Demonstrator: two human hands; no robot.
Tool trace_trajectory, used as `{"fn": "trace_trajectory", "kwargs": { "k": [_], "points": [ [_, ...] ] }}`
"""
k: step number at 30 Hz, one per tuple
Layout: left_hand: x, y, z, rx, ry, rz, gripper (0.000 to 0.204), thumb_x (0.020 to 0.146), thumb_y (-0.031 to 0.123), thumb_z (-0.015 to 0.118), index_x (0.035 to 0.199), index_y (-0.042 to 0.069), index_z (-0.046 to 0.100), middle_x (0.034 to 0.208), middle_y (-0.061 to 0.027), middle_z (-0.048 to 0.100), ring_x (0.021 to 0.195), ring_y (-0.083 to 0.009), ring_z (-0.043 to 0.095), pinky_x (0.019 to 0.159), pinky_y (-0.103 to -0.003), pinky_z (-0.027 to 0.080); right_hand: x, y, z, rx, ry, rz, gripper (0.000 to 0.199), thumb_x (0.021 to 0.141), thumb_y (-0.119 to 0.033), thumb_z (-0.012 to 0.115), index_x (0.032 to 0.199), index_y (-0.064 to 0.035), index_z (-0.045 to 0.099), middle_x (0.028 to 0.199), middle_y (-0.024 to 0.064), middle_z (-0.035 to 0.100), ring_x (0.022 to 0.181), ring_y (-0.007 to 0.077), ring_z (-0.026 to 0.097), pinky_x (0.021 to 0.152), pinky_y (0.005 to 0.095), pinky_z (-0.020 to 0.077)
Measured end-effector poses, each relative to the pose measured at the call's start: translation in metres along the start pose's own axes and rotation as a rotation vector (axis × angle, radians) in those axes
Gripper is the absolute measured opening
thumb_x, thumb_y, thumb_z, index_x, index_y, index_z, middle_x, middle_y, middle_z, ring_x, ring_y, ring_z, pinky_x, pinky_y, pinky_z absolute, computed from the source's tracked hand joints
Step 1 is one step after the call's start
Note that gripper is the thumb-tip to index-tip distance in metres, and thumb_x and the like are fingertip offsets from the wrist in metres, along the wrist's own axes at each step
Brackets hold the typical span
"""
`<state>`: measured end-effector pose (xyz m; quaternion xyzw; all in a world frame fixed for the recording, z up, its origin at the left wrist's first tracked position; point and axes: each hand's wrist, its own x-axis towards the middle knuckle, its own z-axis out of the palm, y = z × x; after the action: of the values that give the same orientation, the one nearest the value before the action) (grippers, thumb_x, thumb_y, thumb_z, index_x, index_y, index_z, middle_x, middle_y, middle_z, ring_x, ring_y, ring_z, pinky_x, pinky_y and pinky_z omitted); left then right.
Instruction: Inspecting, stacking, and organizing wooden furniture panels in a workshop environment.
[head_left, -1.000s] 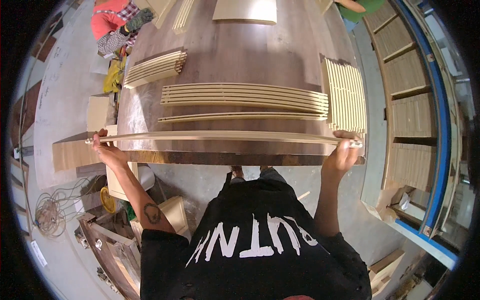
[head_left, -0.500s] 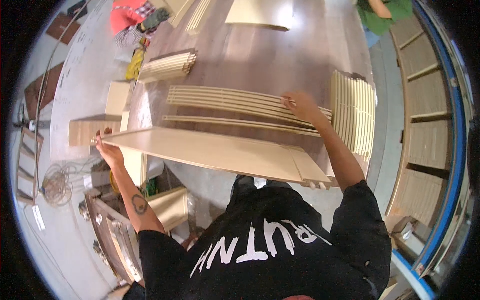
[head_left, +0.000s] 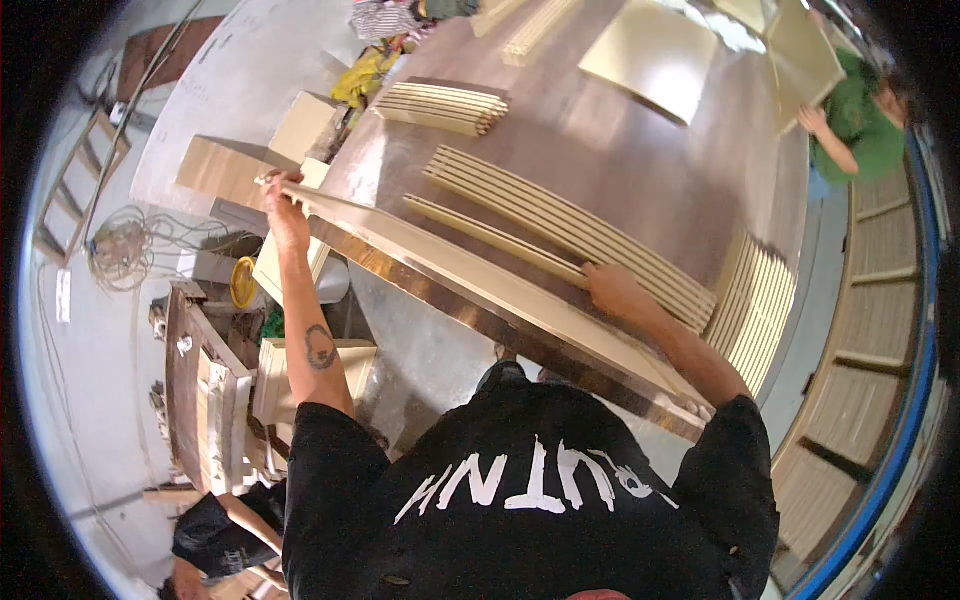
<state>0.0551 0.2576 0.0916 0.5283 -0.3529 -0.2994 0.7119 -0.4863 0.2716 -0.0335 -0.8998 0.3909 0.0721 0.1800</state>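
A long beige panel (head_left: 450, 268), seen nearly edge-on, slants along the near side of the brown worktable. Closed around its far-left end are the fingers of my left hand (head_left: 287, 218). My right hand (head_left: 618, 293) is at a single narrow wooden strip (head_left: 490, 238) lying just beyond the panel, its fingertips closed on the strip. The strip's right part is hidden by that hand and forearm. Beyond it, several similar strips (head_left: 560, 222) lie side by side in a row.
Another stack of strips (head_left: 750, 315) lies at the table's right end, and a short bundle (head_left: 440, 107) toward the far left. A co-worker in green (head_left: 862, 120) holds a panel (head_left: 803, 65) at far right. Another person in black (head_left: 225, 535) is at lower left. Coiled cable (head_left: 120, 248) lies left.
My view has turned, so the table now slants down to the right. The panel has tilted to nearly edge-on. My right hand has moved from the row of strips to the single strip.
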Motion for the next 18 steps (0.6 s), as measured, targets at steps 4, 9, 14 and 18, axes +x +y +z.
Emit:
{"fn": "trace_trajectory", "kwargs": {
  "k": [4, 9, 14, 18],
  "points": [
    [-0.012, 0.003, 0.025, 0.027, 0.016, -0.001, 0.044, 0.086, 0.044, 0.056, 0.114, 0.011, 0.054, 0.111, -0.0054, 0.058, 0.111, -0.0198, 0.048, 0.1, -0.039, 0.028, -0.035, -0.015, -0.069, 0.165, 0.116, 0.057, 0.017, 0.089, -0.013, 0.052, 0.1, 0.0006, 0.054, 0.081, 0.0193, 0.064, 0.072, 0.0342, 0.064, 0.06, 0.0443, 0.0492],
    [-0.01, -0.008, 0.001, 0.094, 0.075, 0.027, 0.043, 0.087, 0.046, 0.05, 0.11, 0.01, 0.051, 0.111, -0.0083, 0.058, 0.112, -0.0213, 0.047, 0.099, -0.043, 0.03, -0.067, -0.048, -0.181, -0.154, 0.437, -0.114, 0.015, 0.086, -0.009, 0.056, 0.095, 0.003, 0.055, 0.09, 0.0209, 0.064, 0.077, 0.0317, 0.066, 0.063, 0.0405, 0.054],
    [-0.001, 0.0, 0.008, -0.04, 0.012, 0.095, 0.045, 0.087, 0.039, 0.059, 0.119, 0.012, 0.046, 0.104, -0.0067, 0.058, 0.101, -0.0181, 0.05, 0.093, -0.037, 0.035, -0.1, -0.085, -0.262, -0.437, 0.803, -0.217, 0.025, 0.076, -0.003, 0.063, 0.096, 0.0076, 0.054, 0.089, 0.018, 0.064, 0.083, 0.0278, 0.067, 0.067, 0.0355, 0.0574],
    [0.001, -0.004, 0.01, 0.005, 0.032, 0.117, 0.039, 0.088, 0.038, 0.056, 0.114, 0.01, 0.049, 0.103, -0.0054, 0.058, 0.101, -0.0172, 0.05, 0.093, -0.038, 0.031, -0.112, -0.102, -0.288, -0.498, 0.965, -0.227, 0.026, 0.076, -0.002, 0.062, 0.097, 0.0089, 0.053, 0.087, 0.0186, 0.063, 0.08, 0.0298, 0.066, 0.066, 0.0334, 0.0566]
  ]
}}
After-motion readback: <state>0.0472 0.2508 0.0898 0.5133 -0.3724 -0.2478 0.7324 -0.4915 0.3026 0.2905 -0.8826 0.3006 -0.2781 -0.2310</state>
